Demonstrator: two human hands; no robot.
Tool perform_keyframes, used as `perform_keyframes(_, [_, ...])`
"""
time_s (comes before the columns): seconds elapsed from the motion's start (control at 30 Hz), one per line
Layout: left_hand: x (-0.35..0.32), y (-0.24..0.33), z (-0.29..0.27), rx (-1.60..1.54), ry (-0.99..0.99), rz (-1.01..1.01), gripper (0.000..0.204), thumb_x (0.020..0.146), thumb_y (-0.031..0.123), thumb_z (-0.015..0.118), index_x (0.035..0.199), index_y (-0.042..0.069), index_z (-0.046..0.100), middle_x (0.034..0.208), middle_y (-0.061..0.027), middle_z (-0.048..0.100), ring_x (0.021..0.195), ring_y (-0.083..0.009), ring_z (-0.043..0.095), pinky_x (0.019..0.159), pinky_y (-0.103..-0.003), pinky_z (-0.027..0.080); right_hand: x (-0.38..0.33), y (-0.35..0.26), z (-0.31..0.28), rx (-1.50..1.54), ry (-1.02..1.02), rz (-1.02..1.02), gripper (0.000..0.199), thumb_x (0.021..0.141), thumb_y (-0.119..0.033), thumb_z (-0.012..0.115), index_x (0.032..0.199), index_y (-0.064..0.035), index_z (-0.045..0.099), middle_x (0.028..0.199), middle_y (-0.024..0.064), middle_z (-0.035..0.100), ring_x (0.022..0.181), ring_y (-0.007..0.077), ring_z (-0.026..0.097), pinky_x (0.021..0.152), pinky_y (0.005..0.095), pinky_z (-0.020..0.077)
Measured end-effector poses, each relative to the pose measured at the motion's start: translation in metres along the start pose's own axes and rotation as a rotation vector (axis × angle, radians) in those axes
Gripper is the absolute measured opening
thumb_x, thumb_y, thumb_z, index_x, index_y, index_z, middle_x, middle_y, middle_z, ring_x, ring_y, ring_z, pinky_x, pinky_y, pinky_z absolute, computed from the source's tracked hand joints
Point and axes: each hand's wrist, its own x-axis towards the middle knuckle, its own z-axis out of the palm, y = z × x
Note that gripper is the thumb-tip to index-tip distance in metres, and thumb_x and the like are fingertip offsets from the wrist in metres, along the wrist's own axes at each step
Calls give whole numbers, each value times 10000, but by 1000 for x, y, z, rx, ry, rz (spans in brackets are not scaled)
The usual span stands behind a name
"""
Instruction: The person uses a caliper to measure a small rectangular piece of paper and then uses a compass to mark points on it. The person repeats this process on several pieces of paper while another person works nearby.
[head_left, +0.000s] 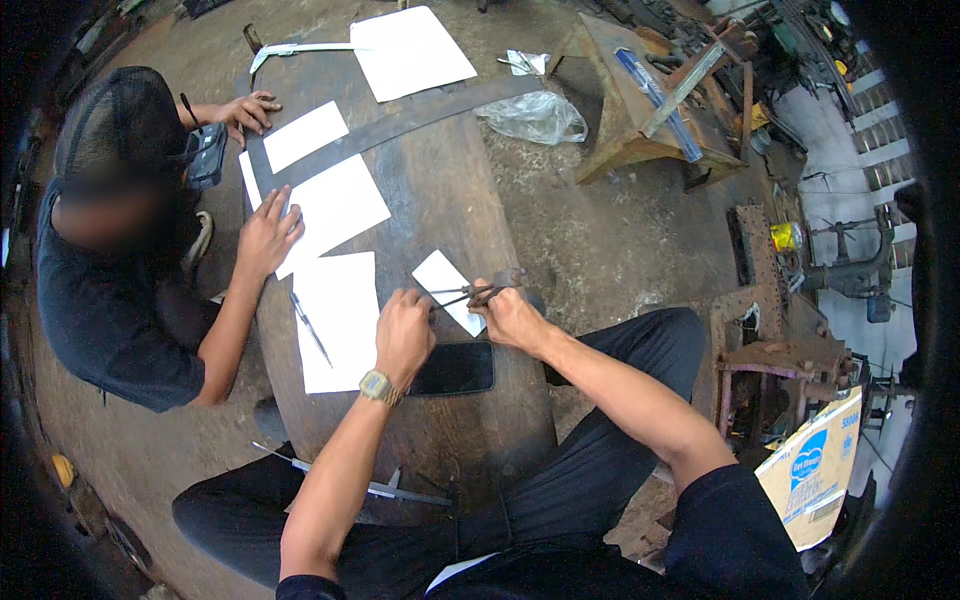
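Observation:
Over the wooden table my left hand (405,335), a watch on its wrist, has its fingers closed on the thin legs of a dark two-legged metal tool (463,297). My right hand (512,316) grips the same tool near its thicker end; its exact kind is unclear. Beneath the tool lies a small white paper (436,272). A black phone (452,369) rests flat just nearer to me. Left of my left hand, a pen (310,330) lies on a white sheet (345,363). A vernier caliper (405,493) lies by my lap, partly covered by my left forearm.
At left another person's hands (268,232) touch a dark steel square (390,127) laid over papers. Farther off are a second vernier caliper (310,47) and a plastic bag (535,117). A worn stand (625,130) and a cardboard box (815,465) are on the right.

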Motion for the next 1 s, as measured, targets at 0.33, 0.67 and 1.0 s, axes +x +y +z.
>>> perform_keyframes(0.33, [-4, -5, 3, -68, -45, -31, 179, 700, -39, 612, 867, -20, 675, 913, -177, 606, 942, -381, 565, 836, -461, 501, 4, -10, -12, 9, -105, 57, 192, 852, 70, 632, 1021, 27, 552, 879, 236, 670, 858, 454, 658, 725, 470, 521])
perform_keyframes(0.67, [-28, 10, -1, -4, -128, -51, 178, 689, -43, 610, 852, -16, 675, 890, -167, 626, 909, -352, 587, 835, -441, 508, 8, -2, -13, -85, -219, 76, 153, 856, 67, 635, 918, -2, 513, 847, 218, 624, 866, 438, 649, 725, 487, 510])
perform_keyframes(1.0, [14, -9, 2, 12, -10, 5, 112, 755, -28, 593, 813, -2, 687, 880, -149, 644, 918, -328, 600, 835, -434, 513, 4, -8, -5, 33, -43, 25, 151, 839, 64, 643, 968, 25, 575, 929, 214, 646, 889, 430, 641, 755, 474, 508])
